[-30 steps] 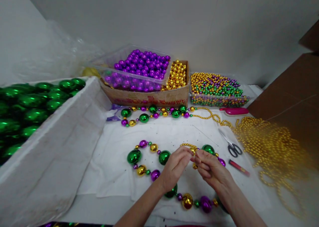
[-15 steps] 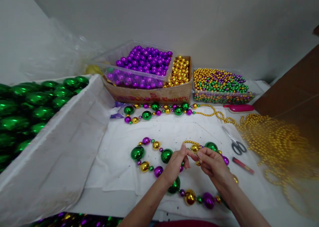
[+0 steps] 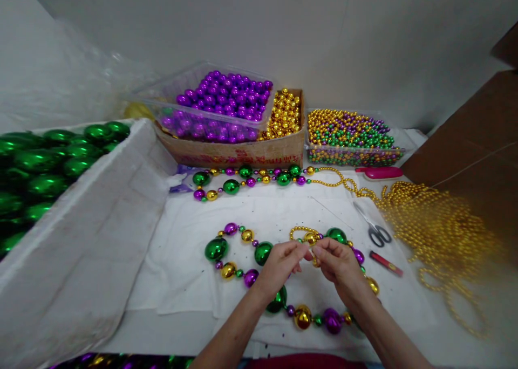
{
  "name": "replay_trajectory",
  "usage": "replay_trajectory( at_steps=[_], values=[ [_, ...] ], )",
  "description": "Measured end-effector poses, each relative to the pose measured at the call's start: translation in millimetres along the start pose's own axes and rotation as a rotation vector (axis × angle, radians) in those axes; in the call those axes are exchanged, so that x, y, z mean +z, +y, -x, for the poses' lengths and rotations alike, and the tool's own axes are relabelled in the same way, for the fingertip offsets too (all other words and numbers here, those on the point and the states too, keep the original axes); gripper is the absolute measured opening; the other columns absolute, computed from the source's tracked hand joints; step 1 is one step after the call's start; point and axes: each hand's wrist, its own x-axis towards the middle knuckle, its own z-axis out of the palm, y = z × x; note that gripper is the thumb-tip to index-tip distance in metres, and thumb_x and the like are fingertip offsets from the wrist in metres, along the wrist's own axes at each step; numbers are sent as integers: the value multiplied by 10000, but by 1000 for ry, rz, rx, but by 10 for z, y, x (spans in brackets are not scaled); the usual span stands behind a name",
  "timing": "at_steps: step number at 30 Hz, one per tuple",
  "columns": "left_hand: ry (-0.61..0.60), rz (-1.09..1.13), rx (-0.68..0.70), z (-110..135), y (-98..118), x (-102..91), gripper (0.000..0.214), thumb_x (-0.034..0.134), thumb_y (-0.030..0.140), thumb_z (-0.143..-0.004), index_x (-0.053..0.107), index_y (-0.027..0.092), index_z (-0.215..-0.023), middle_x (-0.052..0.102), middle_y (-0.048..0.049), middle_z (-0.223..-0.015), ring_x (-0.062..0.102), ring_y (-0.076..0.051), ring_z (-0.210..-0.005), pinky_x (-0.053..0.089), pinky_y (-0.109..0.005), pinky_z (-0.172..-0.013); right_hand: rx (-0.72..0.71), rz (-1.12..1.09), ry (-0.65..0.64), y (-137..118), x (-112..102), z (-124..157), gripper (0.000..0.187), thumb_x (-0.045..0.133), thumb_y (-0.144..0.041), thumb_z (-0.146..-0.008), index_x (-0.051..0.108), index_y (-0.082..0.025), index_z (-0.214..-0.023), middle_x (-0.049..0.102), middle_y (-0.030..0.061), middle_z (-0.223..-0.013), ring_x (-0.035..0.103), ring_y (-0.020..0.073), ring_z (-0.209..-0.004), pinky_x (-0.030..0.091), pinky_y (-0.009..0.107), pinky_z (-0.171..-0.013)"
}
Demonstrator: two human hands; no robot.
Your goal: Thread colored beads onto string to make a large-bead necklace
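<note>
Beaded necklace (image 3: 302,316) lies as a wide loop on white cloth (image 3: 182,272), lower centre of frame, long axis left to right. Its beads are glossy and metallic, round to oval, in green, purple and gold. Left hand (image 3: 279,264) and right hand (image 3: 339,262) meet at the loop's far side, thumb and forefinger tips of each pinched shut on the strand beside a gold bead. Right of centre: steel scissors (image 3: 374,230), black handles. Farther up, second strand (image 3: 246,178) lies straight, left to right. Behind it, cardboard box (image 3: 238,156), red print unreadable, holds smooth purple balls (image 3: 222,96).
</note>
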Motion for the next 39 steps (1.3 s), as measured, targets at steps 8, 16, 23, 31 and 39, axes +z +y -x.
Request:
replay_trajectory(
  at_steps=[8,16,23,31,39],
  values=[
    [12,206,-46,-18,-97,31,306,688,299,-704,549,177,-949,588,33,-704,508,-74,-521,369,-188,-490,13,-28,-22,19,-8,0,310,751,-393,-669,560,-149,-682,469,-73,-495,186,-5,-351,69,180,-356],
    [55,112,-43,-30,-79,24,252,612,376,-760,566,142,-680,600,11,-569,448,-56,-411,323,-175,-400,-8,41,-6,37,-24,12,269,725,-377,-708,567,-160,-693,458,-72,-506,202,13,-360,93,191,-359],
    [88,113,-67,-52,-79,20,297,553,430,-789,500,165,-665,553,50,-492,361,-37,-291,303,-174,-340,-548,830,-26,35,-51,108,98,558,-184,-861,615,-200,-939,606,21,-738,556,149,-659,409,259,-583],
    [113,103,-145,-60,-85,28,328,530,479,-792,486,177,-671,496,74,-389,333,-46,-247,226,-159,-297,-1001,1471,-120,162,-200,107,304,368,-67,-904,572,-128,-1121,603,89,-798,564,179,-697,407,282,-579],
    [130,136,-145,-45,-119,-8,368,504,536,-796,498,173,-740,493,70,-391,290,-39,-245,183,-149,-287,-901,1380,-163,153,-176,100,290,378,-56,-870,642,-152,-941,568,77,-778,505,169,-680,370,272,-573]
  ],
)
